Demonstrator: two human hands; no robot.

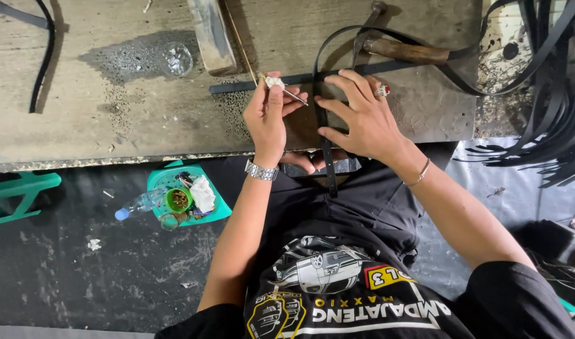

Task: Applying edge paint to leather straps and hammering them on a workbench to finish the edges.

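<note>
My left hand [266, 119], with a metal watch on the wrist, pinches a thin stick [293, 95] whose end is wrapped in a white wad. The stick's tip rests by a narrow black strap [330, 169] that runs down the worn workbench [111, 119] and over its front edge. My right hand [363, 119], wearing a red-stoned ring, lies flat with spread fingers pressing that strap to the bench. A second flat black strip [237, 87] lies crosswise under both hands.
A wooden-handled hammer [403, 50] lies behind my right hand. A wooden block [212, 37] and a small glass [176, 58] sit at the back left. Several loose black straps [551, 94] pile up at right. A green stool [219, 210] below holds a bottle and cups.
</note>
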